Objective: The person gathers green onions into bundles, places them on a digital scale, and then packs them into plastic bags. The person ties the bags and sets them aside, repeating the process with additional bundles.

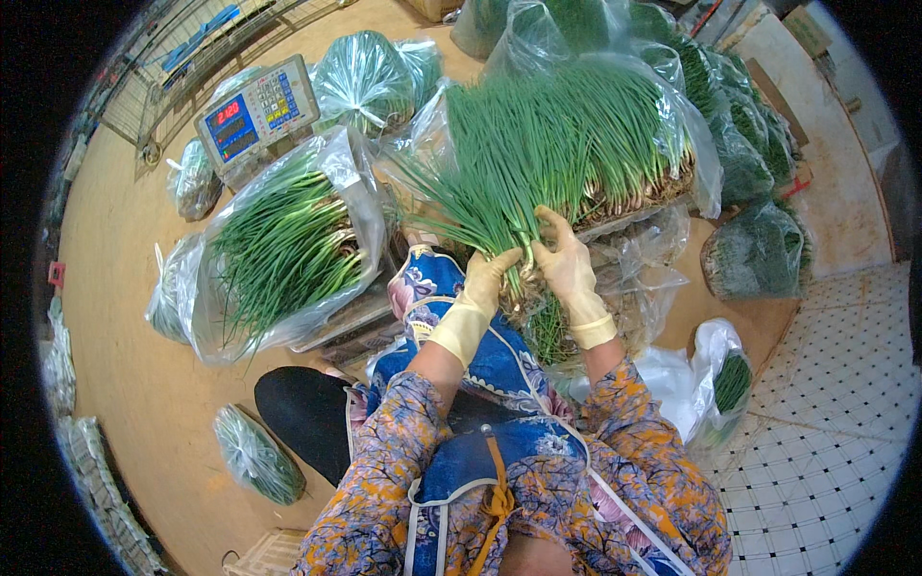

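Observation:
My left hand (484,279), in a cream rubber glove, grips a bunch of green onions (481,223) near its root end. My right hand (566,261), gloved alike, holds the pale stems from the other side, with its index finger raised. The leaves point away from me, and the roots hang above my blue floral apron (432,277). Just beyond my hands lies a big heap of green onions (547,137) with a clear plastic bag around its far and right sides. To the left, more green onions (288,252) lie in an opened clear plastic bag (360,173).
A digital scale display (258,121) with lit red digits stands behind the left bag. Tied bags of green onions (364,83) sit farther back, and several more line the right. One wrapped bundle (258,455) lies on the floor at left. A wire cage cart (137,108) stands far left.

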The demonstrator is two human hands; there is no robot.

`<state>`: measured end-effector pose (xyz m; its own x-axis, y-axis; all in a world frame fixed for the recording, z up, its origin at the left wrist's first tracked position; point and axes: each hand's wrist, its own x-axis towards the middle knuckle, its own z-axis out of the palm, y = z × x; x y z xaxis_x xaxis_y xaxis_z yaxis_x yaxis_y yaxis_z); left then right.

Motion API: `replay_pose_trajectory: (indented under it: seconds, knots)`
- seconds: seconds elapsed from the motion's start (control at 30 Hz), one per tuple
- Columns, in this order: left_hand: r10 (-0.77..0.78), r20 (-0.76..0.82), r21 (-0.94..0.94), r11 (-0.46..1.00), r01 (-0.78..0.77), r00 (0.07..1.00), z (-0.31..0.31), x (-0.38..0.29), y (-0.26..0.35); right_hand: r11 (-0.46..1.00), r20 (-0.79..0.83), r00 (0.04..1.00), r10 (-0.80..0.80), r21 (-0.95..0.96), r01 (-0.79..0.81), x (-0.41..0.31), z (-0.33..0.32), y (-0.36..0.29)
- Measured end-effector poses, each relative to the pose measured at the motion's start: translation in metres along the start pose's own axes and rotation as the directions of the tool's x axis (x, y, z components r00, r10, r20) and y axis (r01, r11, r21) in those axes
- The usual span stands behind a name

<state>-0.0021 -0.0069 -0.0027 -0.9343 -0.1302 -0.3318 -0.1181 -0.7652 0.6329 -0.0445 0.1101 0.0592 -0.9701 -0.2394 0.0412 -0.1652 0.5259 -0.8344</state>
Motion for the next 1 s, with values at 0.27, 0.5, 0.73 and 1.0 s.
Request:
replay_pose_trajectory:
  seconds: [0.27, 0.5, 0.73, 1.0]
  knots:
    - [-0.054, 0.222, -0.097, 0.992, 0.078, 0.973, 0.007, -0.01, 0.011, 0.992, 0.135, 0.988, 0.075, 0.093, -0.088, 0.001, 0.0, 0.0]
    - [-0.082, 0.136, -0.038, 0.995, 0.088, 0.987, 0.0, -0.001, 0.001, 0.947, 0.166, 0.98, -0.111, -0.281, 0.155, 0.016, -0.018, -0.009]
    - [-0.069, 0.224, -0.073, 0.993, 0.087, 0.972, 0.0, 0.003, 0.007, 0.861, 0.152, 0.984, -0.09, -0.484, 0.154, 0.033, -0.017, -0.041]
    - [0.066, 0.103, 0.214, 0.973, -0.087, 0.993, 0.008, -0.01, 0.005, 0.819, 0.261, 0.965, -0.03, -0.547, 0.174, 0.046, -0.01, -0.012]
